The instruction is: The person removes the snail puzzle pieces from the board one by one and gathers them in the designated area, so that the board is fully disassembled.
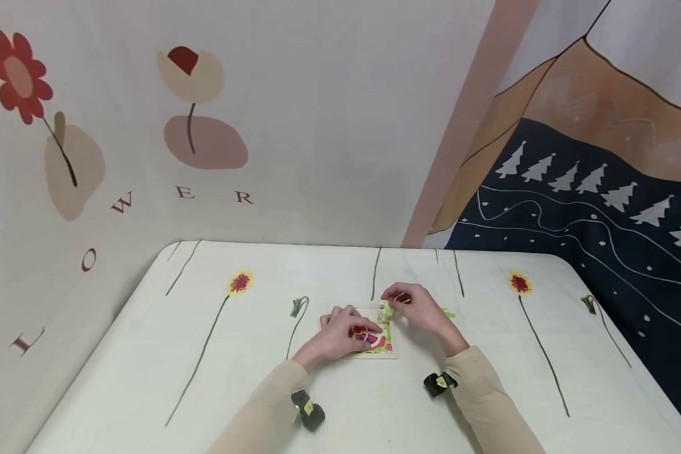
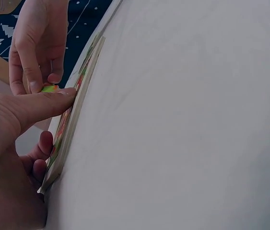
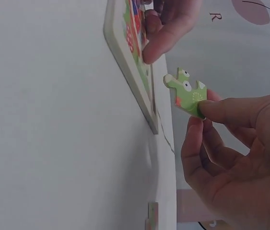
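A flat jigsaw puzzle board [image 1: 387,350] with a pale frame and a colourful picture lies on the white table. My left hand [image 1: 336,333] rests on its left part, thumb laid over the picture and the other fingers near the far left side. In the right wrist view, my right hand [image 3: 240,139] pinches a green puzzle piece [image 3: 190,98] with printed eyes between thumb and fingers. That hand [image 1: 420,309] holds the piece above the board's upper right corner. In the left wrist view the board [image 2: 79,105] shows edge-on, and the piece is mostly hidden.
Another green piece [image 1: 448,313] lies on the table right of the board, partly behind my right hand; its edge [image 3: 152,215] shows low in the right wrist view. The white tablecloth [image 1: 204,328] has printed flowers. A patterned curtain [image 1: 318,126] stands behind the table.
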